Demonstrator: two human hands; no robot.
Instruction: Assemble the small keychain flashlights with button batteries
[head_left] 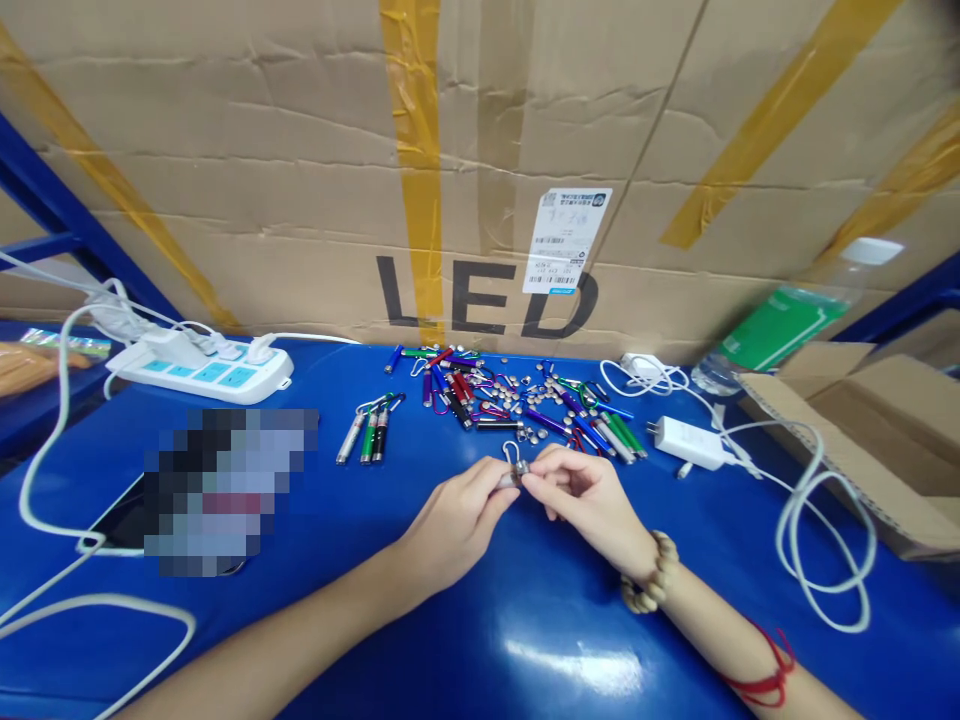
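Note:
My left hand point(457, 510) is closed round a small silver keychain flashlight point(509, 481), whose carabiner clip point(511, 452) sticks up beyond the fingers. At its right end, my right hand point(585, 495) pinches a small metal end piece point(523, 467); whether it is joined to the tube I cannot tell. Beyond my hands lies a spread of coloured flashlights point(459, 388) in blue, red, purple, green and black, mixed with many button cells point(517, 395). To the left, three flashlights point(369, 438) in silver, green and black lie side by side with their clips.
A white power strip point(206, 372) and a phone point(120, 515) with a blurred screen are on the left. A charger point(694, 443), looped white cable point(795, 510), plastic bottle point(784, 320) and open carton point(877, 450) stand right. A big cardboard box point(315, 200) walls off the back.

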